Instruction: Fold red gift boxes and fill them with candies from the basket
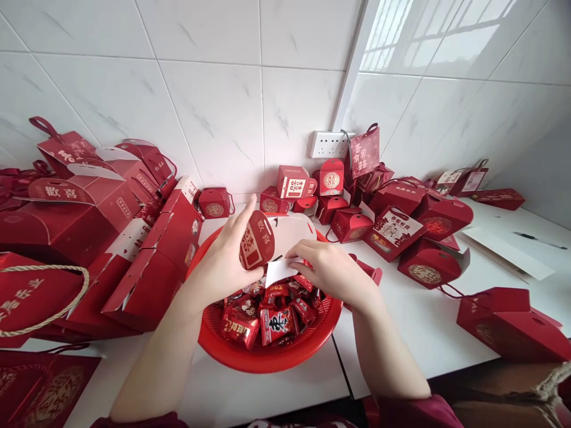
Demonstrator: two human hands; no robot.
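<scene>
A red cardboard candy box (257, 238) with gold lettering, its white inner side partly showing, is held above a basket. My left hand (225, 258) grips it from the left, thumb toward the near side and index finger pointing up. My right hand (328, 264) pinches a small white flap (277, 272) on the box's near side. Below both hands is a round red plastic basket (272, 362). Wrapped candies (279, 326) in red and dark wrappers fill it. My fingers hide part of the box.
Red gift boxes (66, 220) crowd the left, one with a rope handle (84, 285). More red boxes (395, 232) stand at the back and right. A power strip (330, 144) is on the tiled wall. A white card (504, 252) and a pen (539, 240) lie far right.
</scene>
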